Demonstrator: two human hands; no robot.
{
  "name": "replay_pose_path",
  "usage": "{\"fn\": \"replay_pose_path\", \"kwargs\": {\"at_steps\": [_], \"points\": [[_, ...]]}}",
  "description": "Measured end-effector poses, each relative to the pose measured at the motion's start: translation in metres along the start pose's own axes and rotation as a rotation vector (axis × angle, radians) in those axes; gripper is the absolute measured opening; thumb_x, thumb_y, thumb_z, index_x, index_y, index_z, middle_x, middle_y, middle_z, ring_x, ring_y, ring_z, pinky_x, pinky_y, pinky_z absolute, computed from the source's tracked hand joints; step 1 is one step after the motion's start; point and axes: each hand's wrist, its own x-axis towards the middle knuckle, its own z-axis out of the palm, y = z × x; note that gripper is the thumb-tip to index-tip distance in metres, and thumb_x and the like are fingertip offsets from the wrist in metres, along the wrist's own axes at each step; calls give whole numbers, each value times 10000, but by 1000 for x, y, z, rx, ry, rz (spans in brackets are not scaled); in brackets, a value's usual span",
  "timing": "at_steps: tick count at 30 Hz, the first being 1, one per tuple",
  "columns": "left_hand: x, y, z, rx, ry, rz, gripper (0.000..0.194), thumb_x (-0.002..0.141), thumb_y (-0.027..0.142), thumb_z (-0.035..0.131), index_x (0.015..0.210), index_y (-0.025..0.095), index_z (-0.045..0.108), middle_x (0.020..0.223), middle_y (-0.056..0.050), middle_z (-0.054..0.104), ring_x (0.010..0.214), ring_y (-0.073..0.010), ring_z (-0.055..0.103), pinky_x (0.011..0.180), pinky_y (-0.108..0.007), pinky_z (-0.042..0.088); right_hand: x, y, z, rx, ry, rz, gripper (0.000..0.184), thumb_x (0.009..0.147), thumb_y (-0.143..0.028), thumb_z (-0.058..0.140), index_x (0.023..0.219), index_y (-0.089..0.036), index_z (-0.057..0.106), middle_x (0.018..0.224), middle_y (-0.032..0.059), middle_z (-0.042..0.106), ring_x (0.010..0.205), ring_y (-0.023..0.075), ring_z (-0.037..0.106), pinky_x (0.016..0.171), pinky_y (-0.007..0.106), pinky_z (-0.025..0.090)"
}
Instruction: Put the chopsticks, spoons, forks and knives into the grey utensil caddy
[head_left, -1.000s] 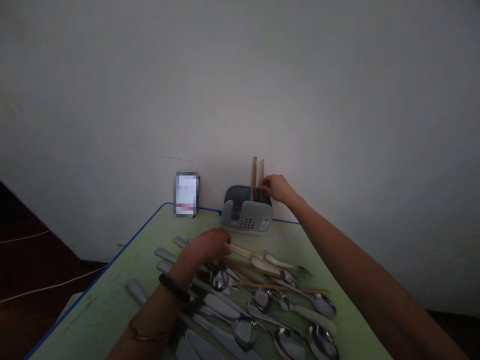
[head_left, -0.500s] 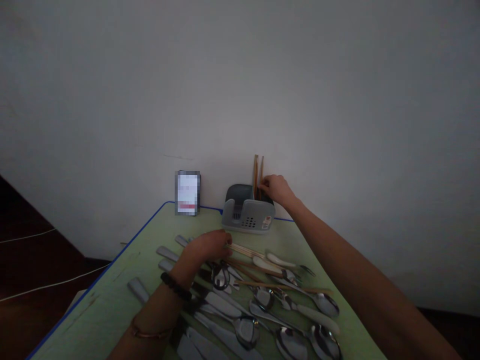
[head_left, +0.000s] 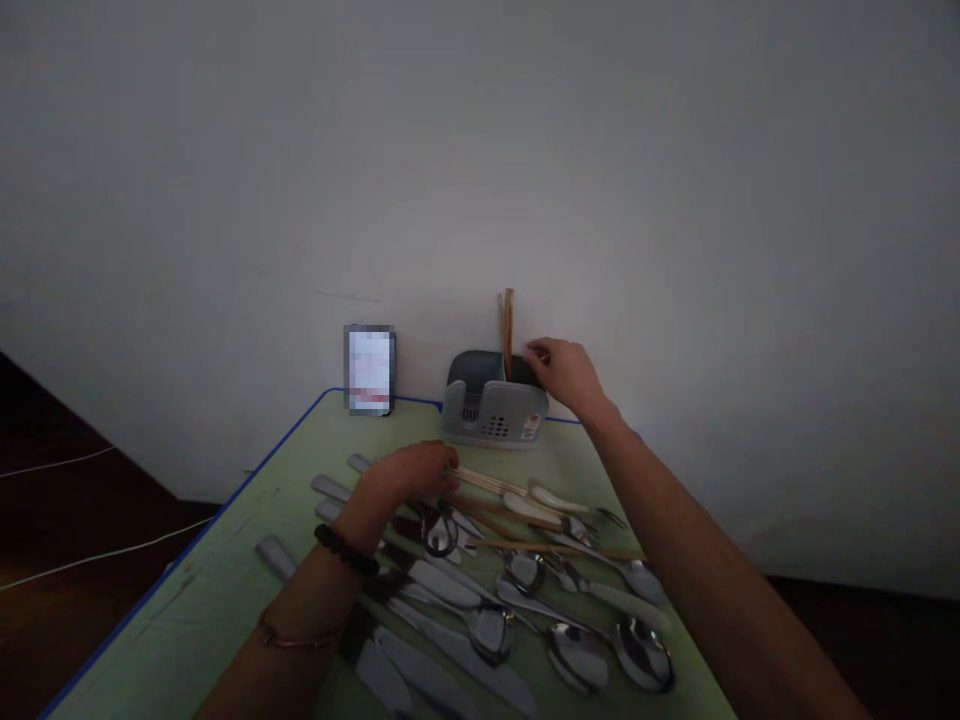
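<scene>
A plain pale wall fills most of the view, unbroken and dimly lit, shading darker toward the corners. A faint thin mark crosses it just left of centre. The light is low and even, with no lamp in sight. Against the wall stands a table with a pale green top and a blue edge that runs from the near left toward the far corner and then along the wall. To the left the floor is dark, reddish brown, and two thin white cables trail across it. A dark strip of floor also shows at the far right, under the wall.
</scene>
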Motion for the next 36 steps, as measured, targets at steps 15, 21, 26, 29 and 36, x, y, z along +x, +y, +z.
{"fn": "replay_pose_path", "kwargs": {"at_steps": [15,21,26,29,36], "points": [[0,16,4,70,-113,-57,174,642,152,609,809,184,641,765,-27,678,697,-172,607,561,-227,397,-121,3,9,291,-729,-147,242,801,-263,565,1007,-211,681,898,48,719,766,175,647,655,249,459],[-1,10,-2,58,-59,-11,168,721,139,542,866,175,618,855,-44,673,768,-172,595,628,-237,400,-123,-1,19,177,-772,-136,296,808,-237,567,1084,-171,651,940,78,706,804,173,632,694,237,430],[-23,19,-30,-47,121,134,169,854,233,436,892,183,593,826,-26,652,710,-150,563,615,-231,386,-118,-5,15,207,-537,-189,203,852,-277,534,932,-147,667,874,85,653,772,165,570,674,241,396],[-35,28,-44,-76,251,192,200,878,248,419,894,184,608,841,-25,658,748,-153,571,651,-230,395,-115,-6,6,311,-464,-237,241,890,-299,473,861,-154,663,809,56,637,721,147,537,639,234,371],[-35,31,-48,-116,299,229,263,893,326,434,944,182,649,870,-34,683,758,-151,590,680,-230,413,-112,21,-35,355,-536,-185,340,903,-391,422,917,-163,674,696,12,616,599,120,490,566,232,340]]}}
